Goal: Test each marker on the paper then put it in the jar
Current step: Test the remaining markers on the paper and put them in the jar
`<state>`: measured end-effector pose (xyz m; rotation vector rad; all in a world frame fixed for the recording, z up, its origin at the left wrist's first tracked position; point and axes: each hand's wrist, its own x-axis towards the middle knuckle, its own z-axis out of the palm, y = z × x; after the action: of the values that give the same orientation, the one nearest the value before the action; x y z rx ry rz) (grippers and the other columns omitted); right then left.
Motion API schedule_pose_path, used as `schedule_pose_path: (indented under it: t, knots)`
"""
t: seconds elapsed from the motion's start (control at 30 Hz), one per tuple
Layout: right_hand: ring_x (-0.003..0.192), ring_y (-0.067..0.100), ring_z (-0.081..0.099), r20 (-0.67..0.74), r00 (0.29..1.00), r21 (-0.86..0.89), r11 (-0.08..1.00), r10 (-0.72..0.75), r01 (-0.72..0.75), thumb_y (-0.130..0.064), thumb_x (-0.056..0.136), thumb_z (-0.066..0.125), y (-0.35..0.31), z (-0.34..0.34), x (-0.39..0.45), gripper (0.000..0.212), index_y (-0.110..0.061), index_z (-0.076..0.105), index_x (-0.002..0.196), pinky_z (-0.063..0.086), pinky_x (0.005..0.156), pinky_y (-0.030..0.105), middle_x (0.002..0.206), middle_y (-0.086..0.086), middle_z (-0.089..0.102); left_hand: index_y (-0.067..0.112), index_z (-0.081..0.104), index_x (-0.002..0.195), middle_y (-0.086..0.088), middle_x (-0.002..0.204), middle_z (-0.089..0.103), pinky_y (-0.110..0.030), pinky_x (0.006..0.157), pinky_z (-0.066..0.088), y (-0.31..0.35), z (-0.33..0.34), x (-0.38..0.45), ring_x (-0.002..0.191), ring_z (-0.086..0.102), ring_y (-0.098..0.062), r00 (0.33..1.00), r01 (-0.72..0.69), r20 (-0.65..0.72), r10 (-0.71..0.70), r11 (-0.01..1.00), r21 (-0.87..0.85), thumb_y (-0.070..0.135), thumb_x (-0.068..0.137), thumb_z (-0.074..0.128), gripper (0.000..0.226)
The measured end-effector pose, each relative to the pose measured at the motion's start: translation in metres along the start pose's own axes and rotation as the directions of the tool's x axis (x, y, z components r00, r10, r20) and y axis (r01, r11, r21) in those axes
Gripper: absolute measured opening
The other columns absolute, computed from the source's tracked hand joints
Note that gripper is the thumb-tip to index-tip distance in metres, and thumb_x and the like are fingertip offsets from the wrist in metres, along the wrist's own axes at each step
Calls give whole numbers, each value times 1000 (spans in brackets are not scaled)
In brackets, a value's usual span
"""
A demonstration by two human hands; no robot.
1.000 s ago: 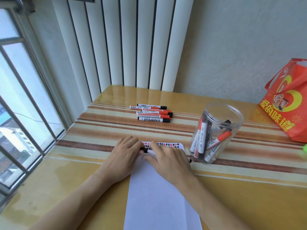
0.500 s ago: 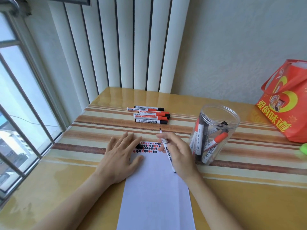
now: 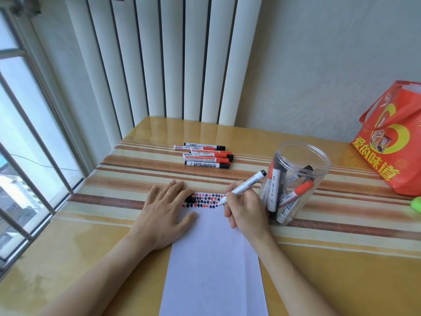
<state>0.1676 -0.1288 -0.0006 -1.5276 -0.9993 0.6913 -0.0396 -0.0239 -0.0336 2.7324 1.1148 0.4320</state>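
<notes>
My right hand point(image 3: 245, 213) grips an uncapped black whiteboard marker point(image 3: 248, 183) in a writing hold, its tip down on the white paper point(image 3: 214, 258) at the right end of rows of red and black marks point(image 3: 205, 200). My left hand point(image 3: 164, 215) lies flat on the paper's left side, and the marker's black cap point(image 3: 191, 199) sits under its fingertips. The clear plastic jar point(image 3: 293, 181) stands open just right of my right hand, with several red and black markers inside. A pile of several capped markers point(image 3: 206, 156) lies farther back on the table.
A red shopping bag point(image 3: 391, 142) stands at the table's far right, with a green object point(image 3: 417, 204) at the right edge. Vertical blinds point(image 3: 170, 58) hang behind the table, and a barred window point(image 3: 27, 137) runs along the left.
My hands pulled the cap off the marker. My right hand turned the marker tip-down and brought it to the marks, while the left hand stayed on the paper with the cap.
</notes>
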Motion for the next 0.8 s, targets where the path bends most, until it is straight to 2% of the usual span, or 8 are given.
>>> schedule_pose_path:
  t: [0.1,0.2,0.27,0.33,0.4,0.8]
  knots:
    - [40,26,53,-28,1000,-68,998,7,-8,-16,97,66,2,-2,2,14,-14,60,84,40,47,25,63,2,67,40,35,149,8,164,31,-49,126,7,-1,1,0,157,11,-14,1000,-11,-11,11,1000,-7,72,93,23,65]
    - [36,20,55,-51,999,-126,992,9,-15,-19,95,72,1,0,1,19,-12,61,82,40,43,22,54,-5,64,39,38,146,7,163,33,-50,126,9,-3,2,0,157,13,-14,1000,-20,-19,20,1000,-17,73,93,26,64]
    - [36,18,56,-54,998,-95,995,32,-37,-15,94,72,-2,1,0,16,-9,59,86,40,39,21,52,1,64,38,39,146,7,163,32,-50,126,9,-3,2,0,157,13,-14,1000,-19,-22,19,1000,-21,73,93,28,64]
    - [37,17,58,-47,999,-102,994,23,-27,-10,93,69,-4,2,-1,14,-6,58,86,40,39,20,57,16,66,38,39,145,7,163,32,-50,126,9,-3,2,0,157,14,-15,1000,-20,-24,20,1000,-14,72,93,28,63]
    - [38,16,59,-46,999,-118,993,20,-25,-8,93,68,-4,2,-2,13,-5,58,85,42,39,21,60,22,66,38,39,145,7,162,34,-50,125,10,-3,3,0,157,16,-15,999,-24,-28,24,1000,-6,72,93,28,63]
    - [43,17,62,-53,998,-130,990,41,-48,-9,92,69,-2,1,-2,15,-4,58,84,46,42,26,63,19,67,37,39,147,6,162,34,-49,125,10,-2,2,0,156,17,-16,999,-27,-23,28,1000,12,72,93,26,65]
